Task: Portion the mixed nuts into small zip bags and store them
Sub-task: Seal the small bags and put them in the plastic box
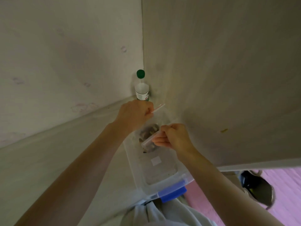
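My left hand (135,115) and right hand (174,136) each pinch the zip bag (161,116) rim above the clear bin (132,160), likely so stray nuts (149,130) land inside.

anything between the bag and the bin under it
Nothing visible does. The bag, pinched by the left hand and right hand, hangs right over the bin; the bottle stands behind, in the corner. Whether the bin is covered I cannot tell.

Left hand (133,115): bare
Right hand (175,136): bare
Forearms (84,160): uncovered as far as the frame edge
Garment (171,214): pale grey-white cloth, creased, seen at lower frame edge
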